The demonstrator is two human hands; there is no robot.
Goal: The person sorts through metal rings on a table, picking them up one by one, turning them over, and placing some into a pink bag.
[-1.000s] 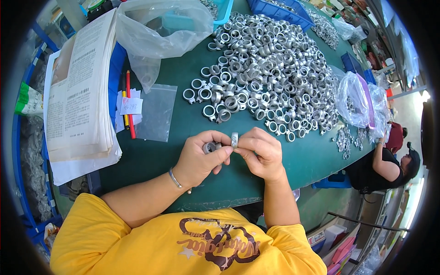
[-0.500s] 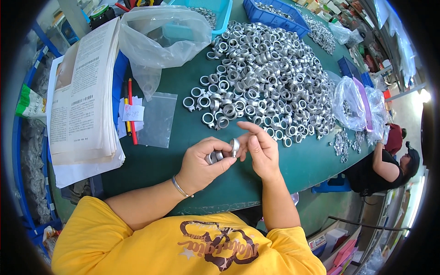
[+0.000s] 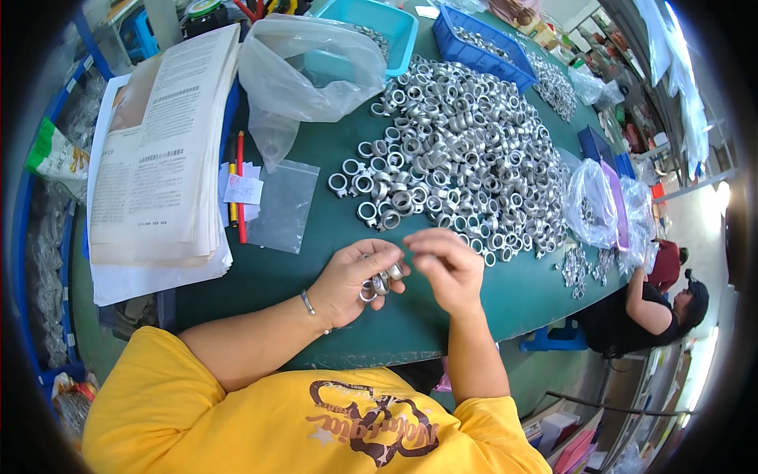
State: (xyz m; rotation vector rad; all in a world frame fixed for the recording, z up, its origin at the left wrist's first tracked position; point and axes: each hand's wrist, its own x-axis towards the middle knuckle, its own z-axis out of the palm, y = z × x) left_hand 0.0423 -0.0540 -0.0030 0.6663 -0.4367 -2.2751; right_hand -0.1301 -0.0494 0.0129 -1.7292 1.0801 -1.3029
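Several metal rings (image 3: pixel 377 283) clamped in curled fingers of left hand (image 3: pixel 353 280), near front edge of bench (image 3: pixel 316 268). Right hand (image 3: pixel 446 267) just beside, fingers pinched together, anything held hidden. Ring pile (image 3: pixel 458 166) lies beyond, toward far edge, nearer right hand.

Bare green table (image 3: pixel 316 272) lies open at the centre of the frame, between the stack of papers (image 3: pixel 154 158) on the left and the two hands low in the middle. A flat clear bag (image 3: pixel 280 205) covers part of that strip, with pencils (image 3: pixel 237 189) beside it. Above the hands, the heap of metal rings (image 3: pixel 458 150) fills the upper centre and right, blocking any straight reach across. A crumpled plastic bag (image 3: pixel 308 71) closes the upper left, with a teal tray (image 3: pixel 387 24) behind it. To the right, filled bags (image 3: pixel 596 205) and loose small parts (image 3: pixel 576 268) crowd the table edge. Lower centre, bare surface remains beside the wrists.
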